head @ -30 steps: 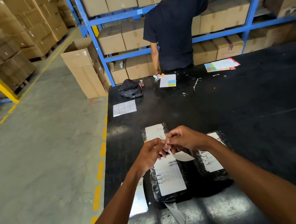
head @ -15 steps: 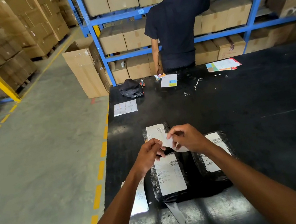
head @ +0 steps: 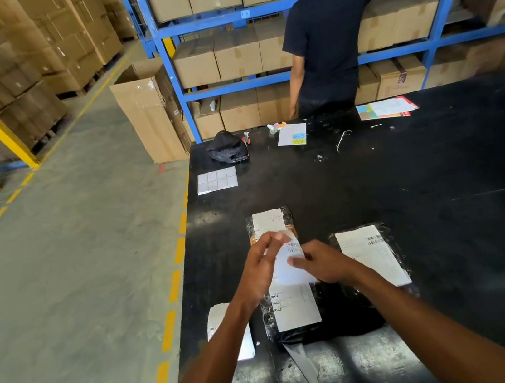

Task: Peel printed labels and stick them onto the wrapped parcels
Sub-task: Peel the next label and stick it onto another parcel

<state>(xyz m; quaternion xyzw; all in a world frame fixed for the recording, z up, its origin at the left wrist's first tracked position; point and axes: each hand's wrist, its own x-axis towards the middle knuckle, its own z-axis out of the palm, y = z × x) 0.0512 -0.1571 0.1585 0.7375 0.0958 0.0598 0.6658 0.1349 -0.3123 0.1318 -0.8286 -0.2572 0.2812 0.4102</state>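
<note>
Grip, lower centre: left hand [head: 260,269] and right hand [head: 325,264] both pinch one white printed paper label [head: 289,272] above black plastic-wrapped parcel [head: 268,317].

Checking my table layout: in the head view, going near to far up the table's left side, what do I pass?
In order: near parcel → far parcel → sticker sheet → cap → rack.

The glossy black table [head: 439,179] carries three dark plastic-wrapped parcels with white labels on top: the far parcel [head: 270,221], the near parcel [head: 295,311] and the right parcel [head: 372,255]. A white label sheet [head: 221,323] lies at the left edge beside the near parcel. Toward the far side lie a grey sheet of square stickers [head: 216,180], a black cap [head: 227,150], a white note paper [head: 292,134] and fanned coloured papers [head: 386,108].
</note>
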